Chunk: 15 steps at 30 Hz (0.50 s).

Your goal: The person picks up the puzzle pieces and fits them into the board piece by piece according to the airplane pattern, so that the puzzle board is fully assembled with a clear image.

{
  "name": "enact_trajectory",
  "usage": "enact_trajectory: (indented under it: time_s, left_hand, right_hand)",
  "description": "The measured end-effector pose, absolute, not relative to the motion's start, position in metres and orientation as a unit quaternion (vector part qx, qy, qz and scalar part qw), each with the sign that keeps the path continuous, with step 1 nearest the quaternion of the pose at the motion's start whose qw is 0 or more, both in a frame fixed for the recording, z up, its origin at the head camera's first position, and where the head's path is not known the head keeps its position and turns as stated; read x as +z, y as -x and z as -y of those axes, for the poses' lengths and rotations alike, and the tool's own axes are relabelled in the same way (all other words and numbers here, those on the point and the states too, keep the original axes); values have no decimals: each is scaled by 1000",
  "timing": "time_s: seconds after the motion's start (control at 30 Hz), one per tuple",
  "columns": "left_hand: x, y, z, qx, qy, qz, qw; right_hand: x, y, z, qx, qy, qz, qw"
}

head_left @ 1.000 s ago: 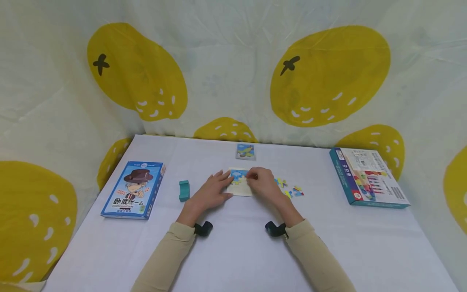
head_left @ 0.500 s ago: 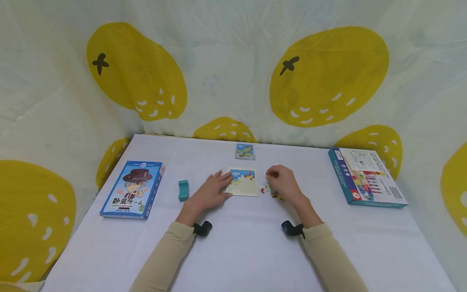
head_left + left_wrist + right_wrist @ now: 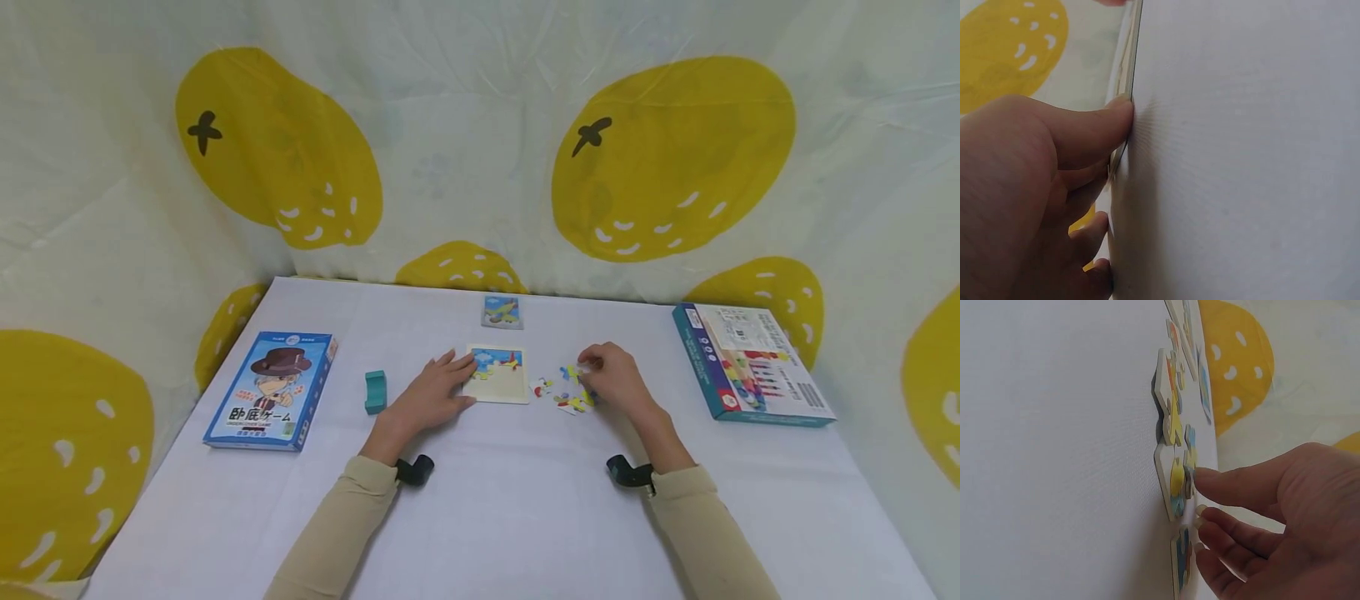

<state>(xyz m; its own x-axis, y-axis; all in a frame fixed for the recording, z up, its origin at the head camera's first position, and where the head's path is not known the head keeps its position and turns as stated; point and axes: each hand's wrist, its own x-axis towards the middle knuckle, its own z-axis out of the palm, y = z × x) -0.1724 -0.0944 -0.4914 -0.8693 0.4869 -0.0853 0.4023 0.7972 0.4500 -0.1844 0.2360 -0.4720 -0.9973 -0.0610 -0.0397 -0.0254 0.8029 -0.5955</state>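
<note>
Head view: two hands, mine; one puzzle board (image 3: 504,388), partly filled along its top; one picture card (image 3: 502,312) beyond it; one teal block (image 3: 376,392); two boxes, a blue box (image 3: 272,392) at left and a teal-edged box (image 3: 753,365) at right. Loose puzzle pieces (image 3: 570,404) lie in a cluster right of the board; several, but partly covered by my hand, so I cannot give an exact count.

My left hand (image 3: 433,392) lies with fingers spread at the board's left edge, thumb touching its rim. My right hand (image 3: 617,379) is over the cluster's right side, fingers bent, thumb apart from the visible fingertips; whether the thumb touches a piece, I cannot tell.

Versus 0.5 s ago: right hand shifted rightward, uncovering more pieces. Versus 1.0 s ago: it has left the board, whose red-marked upper right now shows. Left hand unchanged.
</note>
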Motion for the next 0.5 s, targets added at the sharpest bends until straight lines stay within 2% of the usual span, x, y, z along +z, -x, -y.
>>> enact_trajectory:
  time_s: [0.17, 0.5]
  left_hand:
    - [-490, 172, 95, 218, -236, -943, 93]
    - [-488, 171, 94, 221, -232, -942, 100]
  right_hand:
    - [-473, 185, -234, -307, 45, -950, 34]
    - [-469, 187, -233, -313, 32, -948, 56]
